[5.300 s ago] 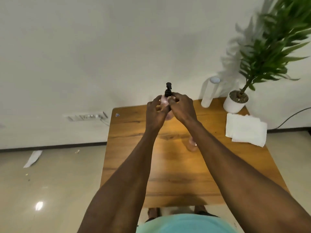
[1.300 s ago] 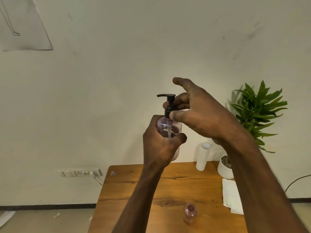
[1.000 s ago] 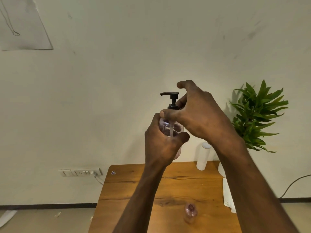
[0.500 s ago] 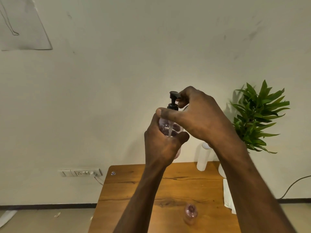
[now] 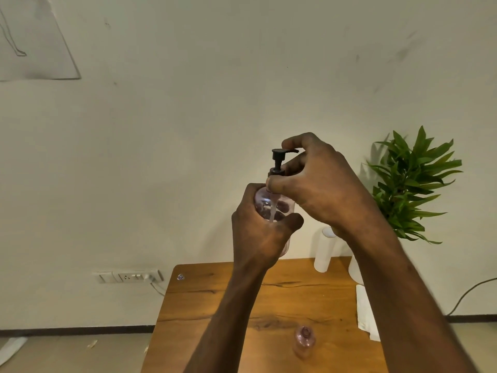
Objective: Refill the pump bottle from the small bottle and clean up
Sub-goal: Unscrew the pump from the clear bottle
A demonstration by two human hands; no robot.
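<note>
Now the pump nozzle points right, toward the right hand (image 5: 317,184); a second ago it pointed left. The pump bottle (image 5: 273,204) stands upright, long axis vertical, raised above the tabletop (image 5: 215,300). The left hand (image 5: 258,235) wraps its body; the right hand's fingers curl round the black pump collar. The small bottle (image 5: 304,340) stands on the tabletop, uncapped.
</note>
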